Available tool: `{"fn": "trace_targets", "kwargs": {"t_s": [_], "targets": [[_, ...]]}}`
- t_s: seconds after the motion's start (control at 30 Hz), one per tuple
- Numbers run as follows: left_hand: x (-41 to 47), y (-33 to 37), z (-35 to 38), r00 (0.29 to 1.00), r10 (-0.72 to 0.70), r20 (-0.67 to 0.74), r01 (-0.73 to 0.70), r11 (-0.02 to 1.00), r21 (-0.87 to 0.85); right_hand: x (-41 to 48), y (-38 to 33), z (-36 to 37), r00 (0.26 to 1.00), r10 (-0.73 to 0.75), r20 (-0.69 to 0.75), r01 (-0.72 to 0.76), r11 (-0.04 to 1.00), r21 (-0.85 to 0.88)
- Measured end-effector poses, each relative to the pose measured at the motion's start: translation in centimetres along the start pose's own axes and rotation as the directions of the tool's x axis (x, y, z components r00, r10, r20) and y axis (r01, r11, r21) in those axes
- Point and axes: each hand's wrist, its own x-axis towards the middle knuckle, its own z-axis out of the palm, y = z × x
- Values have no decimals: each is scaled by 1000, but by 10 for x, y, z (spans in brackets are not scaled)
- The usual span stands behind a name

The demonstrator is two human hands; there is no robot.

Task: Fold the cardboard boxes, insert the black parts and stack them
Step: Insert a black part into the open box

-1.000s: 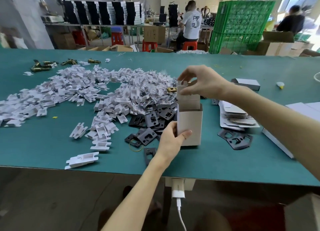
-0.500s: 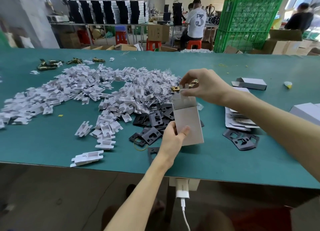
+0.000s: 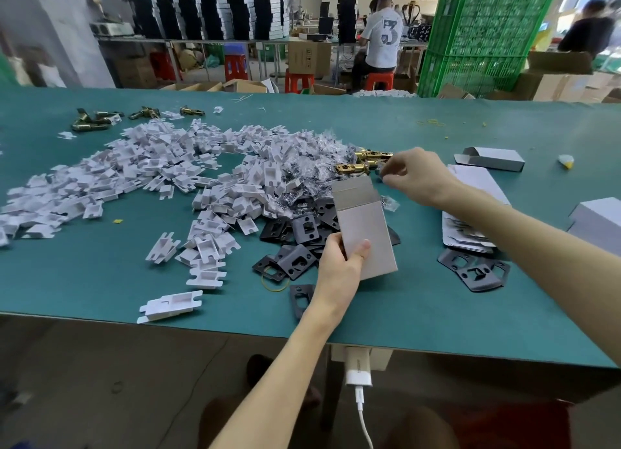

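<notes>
Your left hand (image 3: pixel 341 267) grips the cardboard box (image 3: pixel 368 233) at its lower left corner: thumb flat across the front face, fingers wrapped behind. The box sits over the near-centre of the green table (image 3: pixel 100 280), leaning away from you, its top flap (image 3: pixel 354 189) open and standing up. Your right hand (image 3: pixel 420 176) is clear of the box, up and to its right, with fingers curled and the tips close together beside the brass latches (image 3: pixel 359 163). Whether they pinch anything cannot be told. Versus one second ago: the box then stood upright with your right hand working at its top flaps. Half a second ago it was already tilted, with the right fingers still at the flap. The left grip is unchanged throughout. Materials: the box is plain matte grey-brown board with crisp creases. The black plates (image 3: pixel 302 230) piled just behind your left hand are flat, squarish, with punched cut-outs. The white inserts (image 3: pixel 168 169) form a wide loose heap of folded card at left. Flat box blanks (image 3: pixel 470 226) are stacked at right.
</notes>
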Motion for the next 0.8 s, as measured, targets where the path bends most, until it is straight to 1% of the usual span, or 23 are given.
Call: {"fn": "trace_targets", "kwargs": {"t_s": [0.13,0.23,0.3,0.43,0.53,0.73,0.8], "targets": [[0,-1,1,1000,15,-5,-15,999,29,5,27,37,983,142,115,-136,989,-52],[0,-2,1,1000,25,0,-25,999,44,11,39,57,969,209,134,-202,977,-63],[0,-2,1,1000,26,5,-27,998,54,16,44,67,970,191,148,-184,981,-62],[2,-4,1,1000,26,13,-27,998,63,22,48,78,974,87,207,-69,993,-92],[4,-6,0,1000,27,15,-28,998,65,23,51,83,967,114,227,-94,991,-95],[4,-7,1,999,42,28,-43,997,69,19,55,83,980,142,143,-111,973,-203],[4,-7,1,998,50,31,-52,996,78,16,53,78,981,155,120,-128,970,-208]]}}
